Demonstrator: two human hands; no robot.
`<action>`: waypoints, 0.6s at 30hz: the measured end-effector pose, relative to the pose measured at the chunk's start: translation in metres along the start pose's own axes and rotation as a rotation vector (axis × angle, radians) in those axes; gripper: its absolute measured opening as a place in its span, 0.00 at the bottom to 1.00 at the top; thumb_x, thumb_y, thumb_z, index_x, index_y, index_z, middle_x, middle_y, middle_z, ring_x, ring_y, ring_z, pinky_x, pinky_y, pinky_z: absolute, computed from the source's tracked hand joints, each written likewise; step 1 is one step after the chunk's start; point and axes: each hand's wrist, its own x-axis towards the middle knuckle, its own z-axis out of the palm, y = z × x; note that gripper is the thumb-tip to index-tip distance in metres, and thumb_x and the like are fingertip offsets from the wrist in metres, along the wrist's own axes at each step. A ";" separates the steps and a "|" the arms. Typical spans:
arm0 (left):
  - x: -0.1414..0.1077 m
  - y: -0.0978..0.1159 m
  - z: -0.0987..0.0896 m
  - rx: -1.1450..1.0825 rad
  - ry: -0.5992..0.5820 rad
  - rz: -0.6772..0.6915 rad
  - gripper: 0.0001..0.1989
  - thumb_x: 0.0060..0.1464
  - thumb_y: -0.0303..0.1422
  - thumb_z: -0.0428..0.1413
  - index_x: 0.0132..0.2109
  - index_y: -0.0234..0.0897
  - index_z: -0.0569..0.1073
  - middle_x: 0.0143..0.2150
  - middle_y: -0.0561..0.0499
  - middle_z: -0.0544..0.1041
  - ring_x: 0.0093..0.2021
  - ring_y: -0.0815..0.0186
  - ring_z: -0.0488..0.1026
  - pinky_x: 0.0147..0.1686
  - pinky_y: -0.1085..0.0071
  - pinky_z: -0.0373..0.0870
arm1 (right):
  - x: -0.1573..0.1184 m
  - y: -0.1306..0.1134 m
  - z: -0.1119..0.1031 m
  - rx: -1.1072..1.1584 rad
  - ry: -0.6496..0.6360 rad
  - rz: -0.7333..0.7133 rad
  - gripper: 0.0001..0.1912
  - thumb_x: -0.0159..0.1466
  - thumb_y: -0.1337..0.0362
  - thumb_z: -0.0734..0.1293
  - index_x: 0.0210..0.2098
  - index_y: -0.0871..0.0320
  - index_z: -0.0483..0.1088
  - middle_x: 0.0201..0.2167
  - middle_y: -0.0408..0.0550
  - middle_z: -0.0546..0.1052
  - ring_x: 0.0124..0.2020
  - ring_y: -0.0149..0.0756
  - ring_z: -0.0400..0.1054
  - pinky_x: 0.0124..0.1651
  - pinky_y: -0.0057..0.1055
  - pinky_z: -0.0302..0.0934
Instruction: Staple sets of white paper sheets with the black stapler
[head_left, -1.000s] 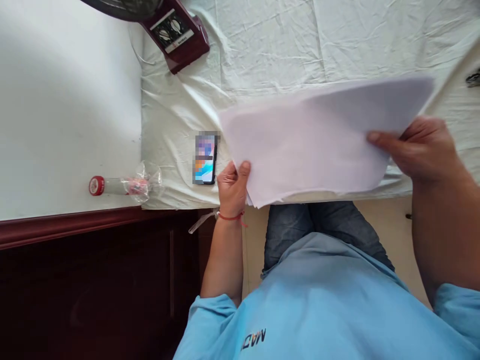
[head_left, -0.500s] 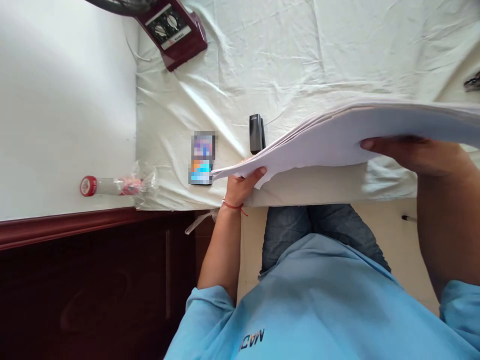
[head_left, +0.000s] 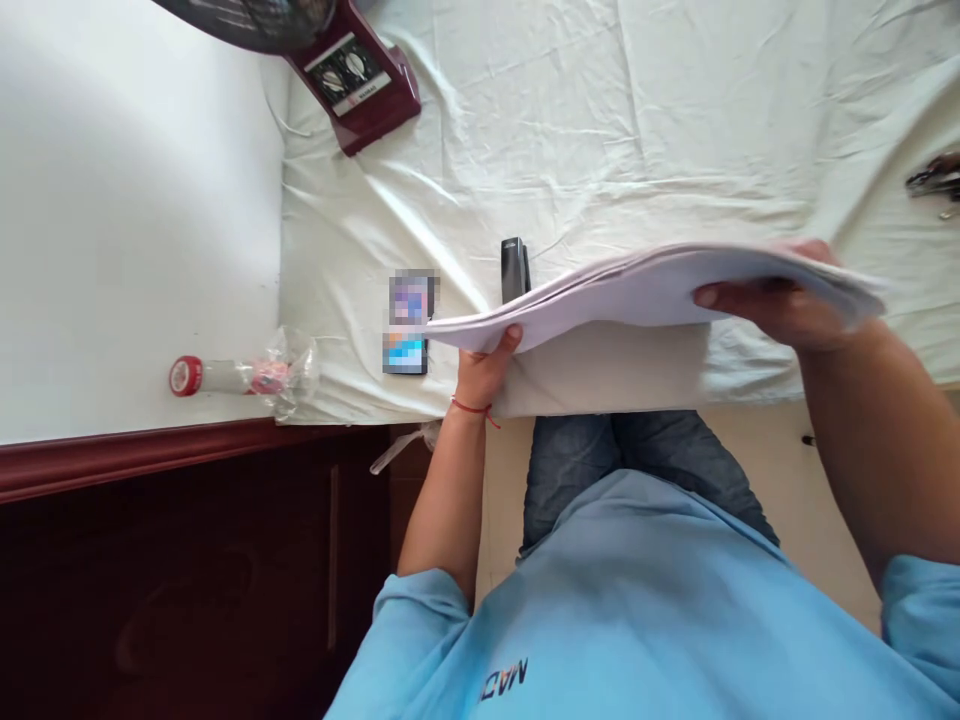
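A stack of white paper sheets (head_left: 637, 290) is held up above the near edge of the cloth-covered table, bowed upward in the middle. My left hand (head_left: 486, 370) grips its left end, thumb on the near face and the other fingers hidden behind. Toward the other end, my right hand (head_left: 787, 305) clasps the sheets, with the thumb in front and some fingers showing beyond the top edge. A black stapler (head_left: 514, 268) stands just behind the paper, its lower end covered. To its left lies a phone (head_left: 407, 340), its screen blurred.
A dark red fan (head_left: 367, 90) stands at the back left. By the wall, a red-capped bottle (head_left: 217, 376) lies beside clear plastic wrap (head_left: 300, 375). A small dark object (head_left: 936, 178) is at the far right. White cloth (head_left: 555, 110) covers the table.
My right hand has moved left and the right end of the paper has come inward and lower. My left hand still grips its end, with little movement.
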 end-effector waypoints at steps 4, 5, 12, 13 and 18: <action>-0.003 0.017 0.002 0.034 0.058 -0.091 0.31 0.55 0.62 0.66 0.43 0.36 0.84 0.47 0.42 0.87 0.63 0.49 0.81 0.68 0.54 0.78 | 0.001 -0.002 0.006 0.093 0.032 -0.024 0.26 0.55 0.43 0.82 0.39 0.57 0.80 0.39 0.45 0.83 0.47 0.41 0.78 0.62 0.51 0.76; -0.007 0.023 0.001 0.041 0.065 -0.128 0.30 0.57 0.61 0.65 0.45 0.36 0.84 0.49 0.42 0.87 0.64 0.49 0.81 0.69 0.55 0.77 | 0.001 -0.004 0.007 0.125 0.071 -0.031 0.26 0.55 0.43 0.82 0.39 0.57 0.81 0.40 0.46 0.83 0.46 0.40 0.79 0.59 0.50 0.77; -0.036 0.028 -0.003 0.015 -0.008 -0.324 0.30 0.59 0.63 0.63 0.43 0.37 0.83 0.42 0.45 0.86 0.56 0.54 0.83 0.59 0.60 0.81 | -0.016 0.000 0.012 0.214 0.049 0.220 0.31 0.52 0.36 0.82 0.35 0.59 0.82 0.33 0.48 0.83 0.29 0.32 0.74 0.27 0.28 0.70; -0.038 0.024 -0.003 0.028 0.000 -0.311 0.30 0.59 0.63 0.62 0.41 0.37 0.81 0.39 0.46 0.85 0.51 0.56 0.84 0.54 0.62 0.82 | -0.021 0.004 0.013 0.216 0.039 0.244 0.31 0.52 0.36 0.82 0.34 0.59 0.82 0.33 0.48 0.83 0.29 0.33 0.74 0.26 0.28 0.70; -0.038 0.016 -0.004 0.120 -0.029 -0.212 0.32 0.61 0.65 0.58 0.32 0.39 0.72 0.26 0.55 0.71 0.30 0.69 0.69 0.32 0.71 0.69 | -0.042 0.019 0.013 0.123 0.041 0.331 0.27 0.58 0.38 0.79 0.35 0.58 0.79 0.31 0.48 0.80 0.28 0.34 0.70 0.24 0.28 0.63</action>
